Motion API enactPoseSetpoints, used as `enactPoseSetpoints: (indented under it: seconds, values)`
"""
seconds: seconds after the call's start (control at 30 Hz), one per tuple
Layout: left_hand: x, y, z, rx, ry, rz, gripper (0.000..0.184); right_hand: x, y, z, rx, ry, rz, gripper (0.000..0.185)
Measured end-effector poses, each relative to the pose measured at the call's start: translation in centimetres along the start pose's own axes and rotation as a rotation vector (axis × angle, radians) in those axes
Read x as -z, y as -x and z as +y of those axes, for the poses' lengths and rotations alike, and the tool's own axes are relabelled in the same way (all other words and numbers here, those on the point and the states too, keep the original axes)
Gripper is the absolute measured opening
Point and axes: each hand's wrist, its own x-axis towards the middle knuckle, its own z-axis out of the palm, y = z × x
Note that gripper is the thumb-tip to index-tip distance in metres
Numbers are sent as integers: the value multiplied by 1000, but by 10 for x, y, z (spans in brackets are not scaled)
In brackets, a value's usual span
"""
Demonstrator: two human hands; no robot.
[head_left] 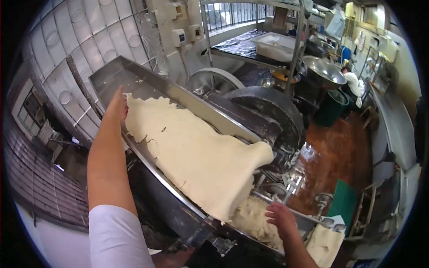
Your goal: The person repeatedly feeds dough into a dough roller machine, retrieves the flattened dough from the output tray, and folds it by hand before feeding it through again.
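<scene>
Head view — dough sheet (196,147), beside left hand (118,107), near right hand (282,219)

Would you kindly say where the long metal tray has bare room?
Scraps aside, the grey metal tray is bare between its far wall and the cream dough sheet, beside the left hand. Pale crumbled dough and the right hand crowd the sheet's near end.

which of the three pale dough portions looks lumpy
The lumpy cream dough heap beside the right hand; the broad cream dough sheet on the grey metal tray and cream strip at lower right look smoother.
</scene>
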Motion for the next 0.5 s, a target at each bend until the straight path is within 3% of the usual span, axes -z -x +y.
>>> enactPoseSetpoints:
  seconds: [0.13, 0.2, 0.27, 0.3, 0.33, 0.4, 0.5]
  values:
    - [-15, 8, 9, -482, -633, 360, 58, 90, 4, 4, 276, 484, 262, 33]
    - [-21, 25, 18, -512, -814, 314, 57, 171, 1, 21, 405, 810, 511, 42]
    - [-45, 88, 24, -530, -573, -55, 55, 230, 22, 27, 373, 929, 777, 55]
    - [-44, 119, 25, -665, -664, -249, 58, 266, 37, 40, 237, 1034, 924, 63]
    - [-58, 162, 16, -797, -698, -261, 53, 297, 56, 52, 101, 1140, 1063, 71]
    - [-58, 222, 13, -660, -590, -546, 48, 314, 93, 63, -192, 1202, 1203, 79]
    - [-74, 341, -34, -621, -757, -965, 53, 372, 119, 113, -392, 922, 1089, 82]
